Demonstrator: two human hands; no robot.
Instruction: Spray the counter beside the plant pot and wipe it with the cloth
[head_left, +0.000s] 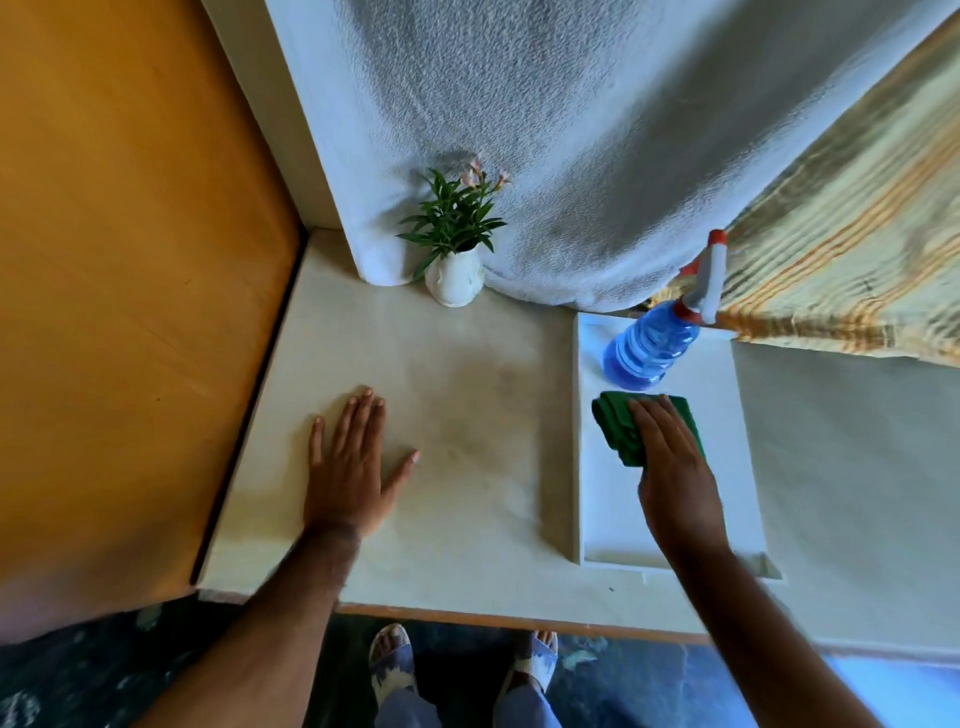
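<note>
Two hands are working here: the left hand (347, 467) is lying flat and empty on the bench (457, 395). The right hand (670, 462) is pressing, fingers extended, on the green cloth (618, 426) in the white tray (727, 415), just in front of the spray bottle (649, 348), with the plant pot (454, 278) sitting well apart at the back.

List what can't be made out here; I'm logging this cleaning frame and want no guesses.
1. Head view: the right hand covers much of the green cloth, so its grip is unclear.
2. The spray bottle shows no readable label; its nozzle is blurred.
3. Whether the counter is wet can't be told; only a dull patch shows.
</note>
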